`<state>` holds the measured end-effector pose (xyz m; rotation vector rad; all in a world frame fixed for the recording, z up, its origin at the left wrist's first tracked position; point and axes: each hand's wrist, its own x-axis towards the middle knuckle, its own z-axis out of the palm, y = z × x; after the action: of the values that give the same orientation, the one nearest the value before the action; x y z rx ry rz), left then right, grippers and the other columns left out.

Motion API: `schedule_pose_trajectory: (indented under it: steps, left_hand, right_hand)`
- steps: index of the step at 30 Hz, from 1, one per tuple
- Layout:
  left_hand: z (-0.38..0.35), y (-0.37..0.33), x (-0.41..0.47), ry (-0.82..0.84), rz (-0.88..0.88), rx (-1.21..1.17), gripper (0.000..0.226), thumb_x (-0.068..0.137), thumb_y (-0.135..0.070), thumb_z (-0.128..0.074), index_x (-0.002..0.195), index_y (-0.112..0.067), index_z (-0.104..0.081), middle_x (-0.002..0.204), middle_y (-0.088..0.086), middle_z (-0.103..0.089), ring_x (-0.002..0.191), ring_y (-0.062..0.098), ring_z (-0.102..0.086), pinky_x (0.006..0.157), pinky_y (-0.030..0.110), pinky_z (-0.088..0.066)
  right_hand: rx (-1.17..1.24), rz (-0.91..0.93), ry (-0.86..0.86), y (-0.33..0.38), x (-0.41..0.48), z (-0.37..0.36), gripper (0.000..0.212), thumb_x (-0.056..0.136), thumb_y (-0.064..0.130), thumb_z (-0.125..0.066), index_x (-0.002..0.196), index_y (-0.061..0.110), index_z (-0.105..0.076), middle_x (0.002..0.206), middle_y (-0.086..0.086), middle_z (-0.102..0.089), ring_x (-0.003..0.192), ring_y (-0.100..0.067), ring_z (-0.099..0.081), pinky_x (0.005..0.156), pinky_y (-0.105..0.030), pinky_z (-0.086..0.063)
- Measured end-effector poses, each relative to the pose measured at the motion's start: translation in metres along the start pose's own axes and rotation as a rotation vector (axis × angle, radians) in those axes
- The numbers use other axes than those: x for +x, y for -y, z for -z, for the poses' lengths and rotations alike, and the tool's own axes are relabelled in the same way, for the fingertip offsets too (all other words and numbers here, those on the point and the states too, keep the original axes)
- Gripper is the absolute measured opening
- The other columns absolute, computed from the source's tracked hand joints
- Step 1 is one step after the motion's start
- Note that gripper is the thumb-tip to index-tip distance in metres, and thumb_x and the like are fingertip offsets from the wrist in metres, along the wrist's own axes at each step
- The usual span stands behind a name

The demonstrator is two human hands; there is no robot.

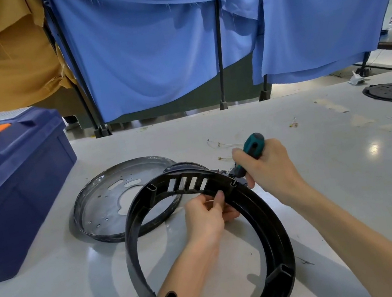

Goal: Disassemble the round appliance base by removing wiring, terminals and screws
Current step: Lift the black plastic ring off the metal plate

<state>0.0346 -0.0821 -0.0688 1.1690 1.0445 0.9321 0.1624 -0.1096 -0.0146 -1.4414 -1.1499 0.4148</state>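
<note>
Screwdriver work looks to be the step in hand. The right hand (269, 167) is clenched round the teal handle of a screwdriver (254, 145), whose tip is down at a small black terminal block (222, 171) on the outside of the black base ring (264, 217). The ring is tilted up over the bench (351, 173), far side raised. The left forearm passes through it, and the left hand (206, 214) pinches the far rim just under the vent slots, close beside the block.

That hold seems sound to me, since it braces the plastic near where the force goes. I'd set the blade square in the screw head and press straight along the shaft, because a slip would run toward the left fingers. The screw itself I can't make out. A metal plate (105, 206) lies flat just behind the ring, and loose wires (217, 144) lie beyond the right hand.
</note>
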Motion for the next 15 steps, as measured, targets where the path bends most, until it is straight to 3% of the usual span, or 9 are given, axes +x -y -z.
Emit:
schedule_pose_trajectory:
  steps: [3, 8, 15]
  left_hand:
    - [0.002, -0.003, -0.001, 0.015, 0.000, -0.040, 0.017, 0.097, -0.011, -0.053, 0.090, -0.002, -0.066, 0.077, 0.013, -0.071, 0.059, 0.016, -0.070, 0.062, 0.021, -0.057]
    - [0.003, -0.007, -0.006, 0.060, 0.004, -0.025, 0.022, 0.095, -0.003, -0.054, 0.078, -0.009, -0.068, 0.074, 0.011, -0.071, 0.059, 0.013, -0.069, 0.062, 0.017, -0.056]
    - [0.006, -0.010, -0.004, 0.063, 0.046, -0.003, 0.021, 0.097, -0.007, -0.053, 0.081, -0.007, -0.067, 0.063, 0.001, -0.070, 0.058, 0.011, -0.070, 0.056, 0.014, -0.051]
  right_hand:
    - [0.073, -0.014, -0.025, 0.002, 0.002, 0.003, 0.039, 0.089, 0.018, -0.061, 0.052, 0.010, -0.053, 0.036, 0.001, -0.055, 0.028, -0.004, -0.043, 0.037, -0.011, -0.035]
    - [0.112, -0.049, -0.094, 0.002, 0.001, 0.009, 0.036, 0.090, 0.016, -0.060, 0.056, 0.003, -0.057, 0.034, 0.002, -0.052, 0.027, -0.005, -0.042, 0.035, -0.011, -0.034]
    - [0.174, -0.009, -0.232, 0.009, 0.006, 0.019, 0.033, 0.089, 0.017, -0.060, 0.060, 0.004, -0.054, 0.038, 0.003, -0.054, 0.030, -0.008, -0.042, 0.037, -0.016, -0.040]
